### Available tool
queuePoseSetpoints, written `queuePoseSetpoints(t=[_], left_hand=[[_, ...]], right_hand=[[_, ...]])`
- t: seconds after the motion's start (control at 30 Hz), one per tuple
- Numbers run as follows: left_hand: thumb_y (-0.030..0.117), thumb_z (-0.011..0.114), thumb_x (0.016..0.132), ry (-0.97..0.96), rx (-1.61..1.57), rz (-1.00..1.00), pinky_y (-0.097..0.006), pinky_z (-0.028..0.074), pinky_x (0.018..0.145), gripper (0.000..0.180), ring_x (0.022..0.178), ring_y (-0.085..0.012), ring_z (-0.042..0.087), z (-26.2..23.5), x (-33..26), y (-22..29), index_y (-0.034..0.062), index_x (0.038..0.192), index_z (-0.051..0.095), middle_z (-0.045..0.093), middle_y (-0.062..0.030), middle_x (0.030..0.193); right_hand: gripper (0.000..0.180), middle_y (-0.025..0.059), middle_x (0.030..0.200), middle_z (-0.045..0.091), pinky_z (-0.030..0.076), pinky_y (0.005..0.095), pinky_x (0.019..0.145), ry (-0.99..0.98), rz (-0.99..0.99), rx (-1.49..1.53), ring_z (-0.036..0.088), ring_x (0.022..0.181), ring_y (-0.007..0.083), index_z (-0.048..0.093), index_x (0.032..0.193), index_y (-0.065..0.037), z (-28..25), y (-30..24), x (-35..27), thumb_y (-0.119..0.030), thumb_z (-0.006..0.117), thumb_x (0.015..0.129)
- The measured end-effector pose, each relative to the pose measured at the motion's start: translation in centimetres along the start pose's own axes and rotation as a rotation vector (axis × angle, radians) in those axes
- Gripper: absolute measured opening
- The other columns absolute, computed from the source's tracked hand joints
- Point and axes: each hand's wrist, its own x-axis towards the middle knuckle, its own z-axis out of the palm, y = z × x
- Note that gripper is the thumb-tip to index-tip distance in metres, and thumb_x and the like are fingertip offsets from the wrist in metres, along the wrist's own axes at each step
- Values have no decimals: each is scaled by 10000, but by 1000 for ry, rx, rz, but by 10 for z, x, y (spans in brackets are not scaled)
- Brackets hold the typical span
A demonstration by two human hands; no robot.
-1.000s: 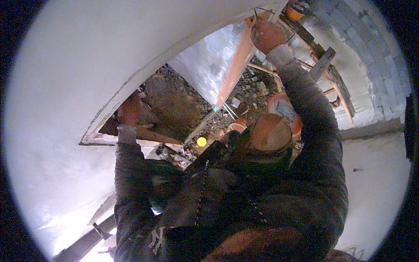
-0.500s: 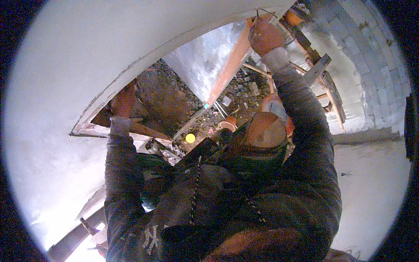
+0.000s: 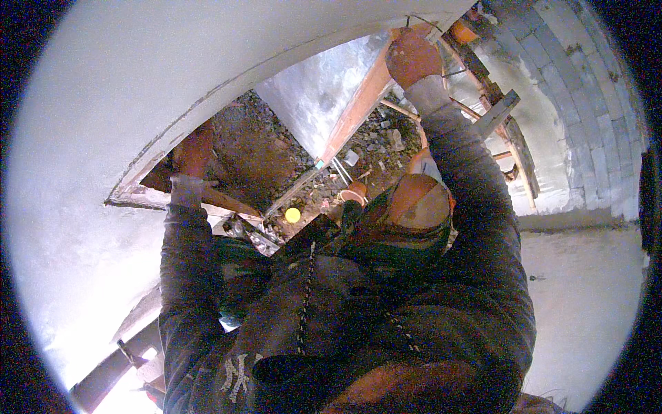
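My right hand (image 3: 414, 58) is raised at the top, closed at the upper end of a long wooden plank (image 3: 358, 103). A thin bent metal rod (image 3: 426, 22) shows right beside that fist. What its fingers hold is hidden. At the left, my left hand (image 3: 194, 153) reaches up against the lower edge of the white plastered surface (image 3: 158, 90). It sits in shadow near a board (image 3: 231, 202), and its fingers are too dark to make out.
Below lie rubble (image 3: 276, 134), a yellow round thing (image 3: 292, 215) and an orange bucket (image 3: 354, 192). Wooden framing (image 3: 514, 148) stands at the right before a grey block wall (image 3: 586, 103). An orange round thing (image 3: 463, 32) is at the top right.
My right hand has shifted slightly left and now looks more tightly closed. My left hand stays at the plaster edge. The whole view has shifted a little.
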Motion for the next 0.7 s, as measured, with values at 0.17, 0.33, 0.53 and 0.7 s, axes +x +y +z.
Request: queuePoseSetpoints(t=[0.17, 0.33, 0.53, 0.7], left_hand=[[226, 535, 971, -2, 3, 1, -584, 422, 1124, 517, 1303, -439, 550, 1, 0, 0, 12, 1438, 481, 528, -281, 1439], [228, 537, 967, 3, 7, 1, -586, 424, 1121, 520, 1297, -441, 554, 0, 2, 0, 10, 1436, 482, 532, -281, 1435], [229, 538, 964, 7, 13, -5, -589, 428, 1117, 524, 1290, -442, 559, 0, 3, 1, 7, 1435, 483, 536, -282, 1429], [231, 539, 961, 17, 25, -4, -591, 431, 1113, 527, 1284, -444, 563, -1, 7, 4, 5, 1433, 484, 540, -283, 1425]], right_hand=[[298, 228, 958, 719, 599, 528, 728, 47, -250, -10, 719, 869, 410, 667, 1041, -35, -17, -9, -12, -284, 614, 885], [280, 219, 932, 714, 603, 509, 738, 12, -193, 19, 717, 859, 404, 686, 983, -33, -36, -17, -14, -287, 631, 877], [277, 221, 943, 713, 602, 507, 751, 48, -395, -191, 716, 858, 404, 685, 964, -32, -51, -22, -20, -289, 629, 878], [278, 222, 945, 715, 599, 513, 760, 34, -201, -48, 716, 871, 406, 683, 956, -29, -41, -24, -20, -289, 622, 879]])
